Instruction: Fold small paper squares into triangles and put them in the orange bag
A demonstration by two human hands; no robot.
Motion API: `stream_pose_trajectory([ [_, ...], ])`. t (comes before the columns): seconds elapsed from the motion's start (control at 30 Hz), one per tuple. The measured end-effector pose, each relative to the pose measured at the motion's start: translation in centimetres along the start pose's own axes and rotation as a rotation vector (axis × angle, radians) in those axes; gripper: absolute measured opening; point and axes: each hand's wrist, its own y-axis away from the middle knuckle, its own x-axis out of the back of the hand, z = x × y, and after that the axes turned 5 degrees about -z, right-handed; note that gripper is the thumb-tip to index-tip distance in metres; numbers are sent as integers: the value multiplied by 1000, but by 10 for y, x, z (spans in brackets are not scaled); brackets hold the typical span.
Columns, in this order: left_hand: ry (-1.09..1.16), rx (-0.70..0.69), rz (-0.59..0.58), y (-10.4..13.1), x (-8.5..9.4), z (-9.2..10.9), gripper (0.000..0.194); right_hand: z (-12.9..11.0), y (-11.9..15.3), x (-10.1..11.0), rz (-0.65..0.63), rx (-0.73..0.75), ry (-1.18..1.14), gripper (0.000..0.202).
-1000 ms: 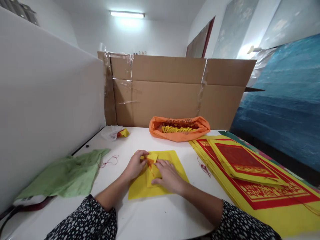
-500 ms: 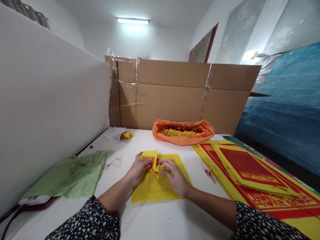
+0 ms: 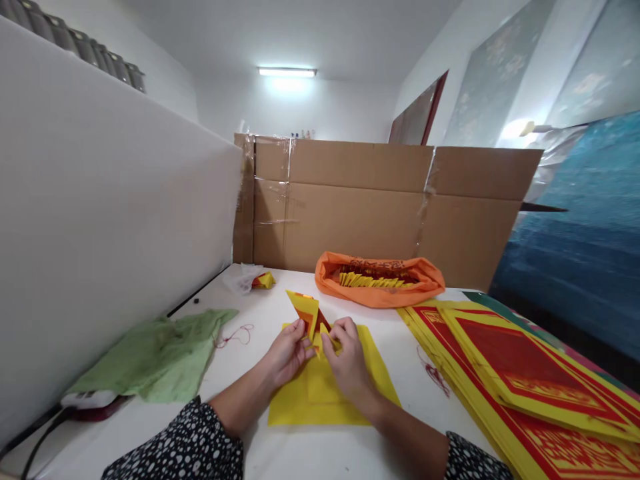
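Observation:
A folded yellow-and-red paper (image 3: 306, 308) stands up between my hands, its creased flaps spread at the top. My left hand (image 3: 290, 347) pinches its left side between thumb and fingers. On the other side, my right hand (image 3: 347, 353) has its fingers closed on a yellow flap of the same paper. Beneath both hands a flat yellow sheet (image 3: 340, 413) lies on the white table (image 3: 295, 453). Part of the folded paper's lower end is hidden by my fingers.
An orange bag (image 3: 380, 297) full of folded yellow-red papers lies at the back. Stacks of printed paper (image 3: 540, 353) cover the right side. A green cloth (image 3: 155, 357), red threads (image 3: 240, 335) and a plastic bag (image 3: 243, 279) are at left. Cardboard (image 3: 340, 213) stands behind.
The folded paper has turned and its upper flaps point up more. My right hand has curled closer around its flap. The whole view has shifted slightly.

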Motion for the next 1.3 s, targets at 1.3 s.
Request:
stream_pose_trajectory([
  [1.3, -196, -138, 37, 3, -22, -15, 43, 3, -2, 6, -87, -23, -56, 6],
])
